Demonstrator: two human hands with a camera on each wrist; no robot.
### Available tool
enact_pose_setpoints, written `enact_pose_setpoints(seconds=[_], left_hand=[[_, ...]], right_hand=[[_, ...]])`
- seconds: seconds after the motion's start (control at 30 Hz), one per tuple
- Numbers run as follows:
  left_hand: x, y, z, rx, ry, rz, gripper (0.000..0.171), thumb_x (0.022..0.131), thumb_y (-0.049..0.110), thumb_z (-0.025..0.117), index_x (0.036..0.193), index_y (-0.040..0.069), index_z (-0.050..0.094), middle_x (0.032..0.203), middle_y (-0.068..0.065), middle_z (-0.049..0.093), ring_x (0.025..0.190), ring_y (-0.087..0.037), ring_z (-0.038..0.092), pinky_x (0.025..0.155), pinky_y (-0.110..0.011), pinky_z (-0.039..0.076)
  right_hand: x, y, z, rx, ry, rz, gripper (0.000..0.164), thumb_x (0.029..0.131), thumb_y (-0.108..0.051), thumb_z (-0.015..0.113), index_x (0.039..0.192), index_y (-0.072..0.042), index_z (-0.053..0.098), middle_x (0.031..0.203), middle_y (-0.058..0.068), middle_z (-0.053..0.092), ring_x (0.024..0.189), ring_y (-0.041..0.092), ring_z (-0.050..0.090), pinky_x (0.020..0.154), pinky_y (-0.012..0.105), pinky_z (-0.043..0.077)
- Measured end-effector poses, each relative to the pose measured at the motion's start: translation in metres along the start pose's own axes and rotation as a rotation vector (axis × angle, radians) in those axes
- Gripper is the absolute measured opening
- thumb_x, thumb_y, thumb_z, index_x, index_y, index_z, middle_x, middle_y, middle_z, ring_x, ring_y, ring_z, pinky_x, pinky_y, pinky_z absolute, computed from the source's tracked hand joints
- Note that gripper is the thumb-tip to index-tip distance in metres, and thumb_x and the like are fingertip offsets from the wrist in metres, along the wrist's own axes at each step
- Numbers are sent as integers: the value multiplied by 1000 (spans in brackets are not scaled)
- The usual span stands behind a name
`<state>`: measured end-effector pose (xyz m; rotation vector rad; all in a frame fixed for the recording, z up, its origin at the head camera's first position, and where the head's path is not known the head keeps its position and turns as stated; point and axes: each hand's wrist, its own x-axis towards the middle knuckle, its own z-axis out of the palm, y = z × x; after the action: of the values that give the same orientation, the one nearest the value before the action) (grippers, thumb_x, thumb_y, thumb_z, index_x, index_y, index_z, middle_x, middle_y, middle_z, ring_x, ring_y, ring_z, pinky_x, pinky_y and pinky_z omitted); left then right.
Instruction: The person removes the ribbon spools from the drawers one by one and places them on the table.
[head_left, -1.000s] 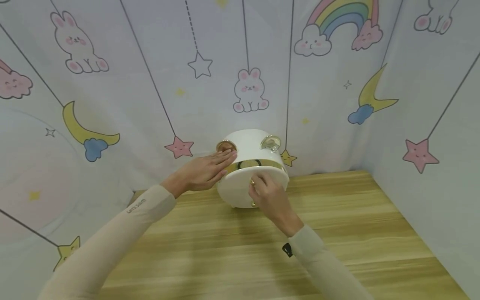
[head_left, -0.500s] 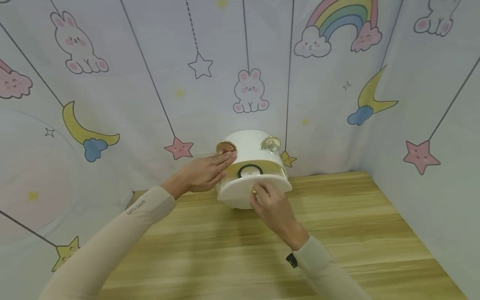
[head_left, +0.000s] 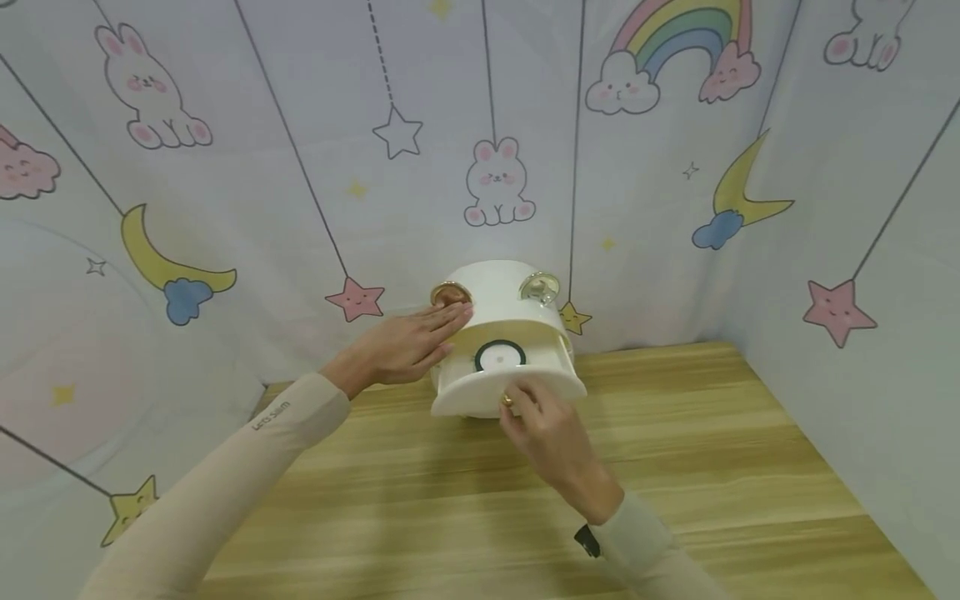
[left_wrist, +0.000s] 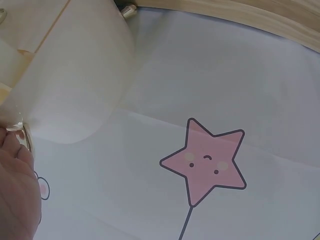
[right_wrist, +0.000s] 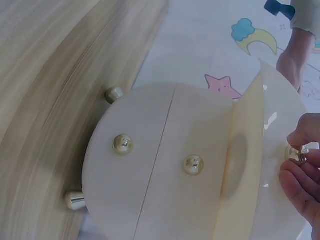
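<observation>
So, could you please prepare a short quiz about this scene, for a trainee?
1. Which hand pinches the knob of the open drawer?
A) left B) right
2. True or false: the left hand touches the box.
3. How many other knobs show on the box's front in the right wrist view?

Key: 1. B, the right hand. 2. True. 3. Two.

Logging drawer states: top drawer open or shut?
Open: the top drawer juts out from the white box, exposing a dark-ringed disc inside.
</observation>
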<state>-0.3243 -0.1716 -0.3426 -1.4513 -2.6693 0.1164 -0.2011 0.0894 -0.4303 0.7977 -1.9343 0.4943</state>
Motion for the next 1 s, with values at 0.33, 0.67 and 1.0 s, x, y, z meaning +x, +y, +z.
enact_pose_setpoints(seconds=[0.33, 0.67, 1.0], left_hand=[[0, 2, -1, 42, -9, 21, 62, 114, 33, 35, 168, 6, 19, 177, -8, 19, 165, -27, 22, 136, -42, 25], [0, 1, 1, 55, 8, 25, 63, 114, 32, 36, 168, 4, 21, 177, -10, 21, 165, -28, 23, 136, -43, 25], [-1, 2, 2, 47, 4, 20, 63, 114, 33, 36, 168, 5, 18, 178, -9, 19, 165, -28, 22, 135, -43, 25]], right_hand=[[-3, -8, -3, 11, 6, 3, 21, 75, 3, 81, 93, 0, 71, 95, 11, 69, 80, 18, 69, 69, 25, 64], [-10, -13, -6, 16, 9, 5, 19, 76, 3, 80, 94, 1, 72, 96, 11, 69, 82, 19, 70, 69, 27, 65], [-15, -14, -7, 11, 10, -5, 23, 74, 3, 82, 94, 1, 71, 96, 11, 69, 81, 18, 69, 67, 26, 64]])
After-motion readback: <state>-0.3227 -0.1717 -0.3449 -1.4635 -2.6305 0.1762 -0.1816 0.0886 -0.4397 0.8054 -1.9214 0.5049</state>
